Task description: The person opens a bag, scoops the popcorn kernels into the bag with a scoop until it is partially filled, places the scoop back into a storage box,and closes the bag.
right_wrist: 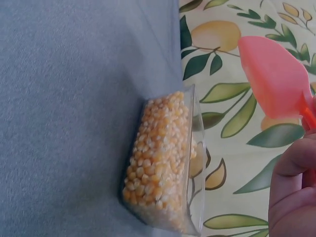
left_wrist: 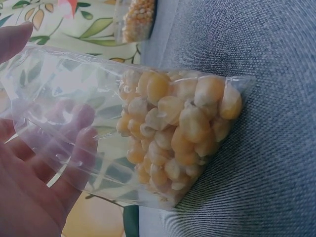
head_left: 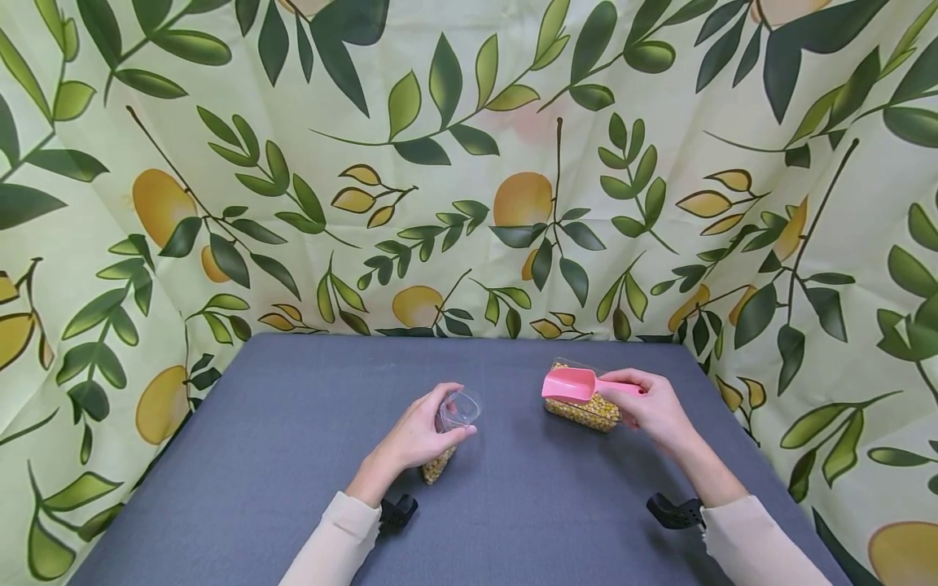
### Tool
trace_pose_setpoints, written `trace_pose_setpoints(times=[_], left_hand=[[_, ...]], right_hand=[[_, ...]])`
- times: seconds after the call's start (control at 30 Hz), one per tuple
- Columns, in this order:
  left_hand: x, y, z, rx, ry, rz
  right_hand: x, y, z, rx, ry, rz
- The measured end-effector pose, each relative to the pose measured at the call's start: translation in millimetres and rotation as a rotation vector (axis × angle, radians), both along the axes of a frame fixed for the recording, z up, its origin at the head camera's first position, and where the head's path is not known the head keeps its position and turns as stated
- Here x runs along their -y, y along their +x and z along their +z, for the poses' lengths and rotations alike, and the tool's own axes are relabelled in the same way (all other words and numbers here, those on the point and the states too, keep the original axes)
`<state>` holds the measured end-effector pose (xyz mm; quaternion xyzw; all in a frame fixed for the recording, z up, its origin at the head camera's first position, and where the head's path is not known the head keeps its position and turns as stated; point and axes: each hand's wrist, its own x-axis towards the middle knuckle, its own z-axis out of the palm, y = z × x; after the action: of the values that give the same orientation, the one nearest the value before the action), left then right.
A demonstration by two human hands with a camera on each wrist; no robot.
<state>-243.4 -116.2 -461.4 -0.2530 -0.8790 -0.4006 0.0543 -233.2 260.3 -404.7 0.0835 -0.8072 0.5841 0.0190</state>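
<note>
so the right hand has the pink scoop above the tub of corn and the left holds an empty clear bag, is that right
Not quite: the clear bag isn't empty. The left wrist view shows corn kernels in its lower part; the rest is right.

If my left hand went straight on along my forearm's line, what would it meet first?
Likely the patterned cloth behind the table; your left hand would probably miss the corn container; depth's unclear.
</note>
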Motion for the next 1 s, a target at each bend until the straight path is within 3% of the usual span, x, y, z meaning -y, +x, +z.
trace_pose_setpoints(times=[0.27,0.5,0.87,1.0], left_hand=[[0.2,0.0,-0.2,-0.023,0.010,-0.009],[-0.3,0.8,0.8,-0.015,0.011,-0.011],[-0.8,0.4,1.5,0.002,0.003,0.006],[-0.7,0.4,1.2,0.004,0.001,0.007]], right_hand=[[1.9,12.3,14.0,-0.011,0.000,-0.015],[-6.3,13.5,13.4,-0.014,0.014,-0.042],[-36.4,-5.0,-17.2,0.009,0.043,-0.093],[-42.6,-6.5,-20.6,0.020,0.073,-0.111]])
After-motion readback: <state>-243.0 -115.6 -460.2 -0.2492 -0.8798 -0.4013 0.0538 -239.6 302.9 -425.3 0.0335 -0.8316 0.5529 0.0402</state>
